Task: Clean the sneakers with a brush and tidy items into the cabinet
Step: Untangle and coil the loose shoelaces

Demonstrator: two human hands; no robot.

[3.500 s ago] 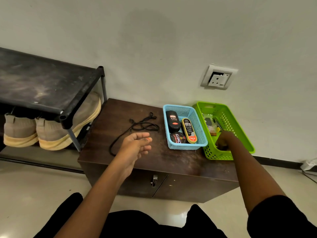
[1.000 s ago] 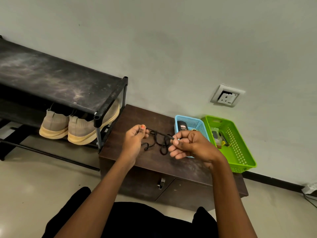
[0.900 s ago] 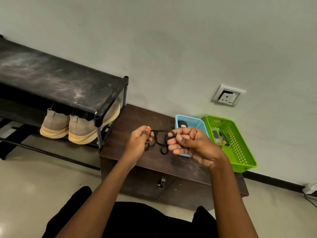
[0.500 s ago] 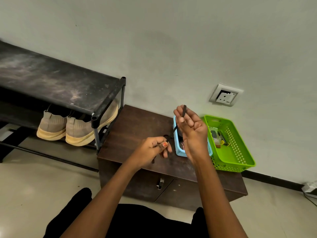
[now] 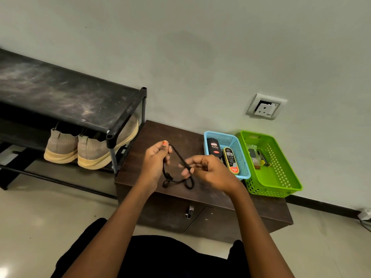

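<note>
Cord [image 5: 177,154] lower, between both hands [image 5: 156,159] [image 5: 210,171]

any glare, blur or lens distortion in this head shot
Head view: soft, even light; faint glare on the floor bottom left; slight motion blur on the right hand; cord sharp; frame tilted, edges stretched by the wide lens.

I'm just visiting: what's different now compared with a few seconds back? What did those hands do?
The black cord, which lay loose on the cabinet top, was picked up: left hand and right hand both pinch it now, loops hanging below. The right hand left the green basket to do that. The blue basket, green basket and sneakers stayed put.
</note>
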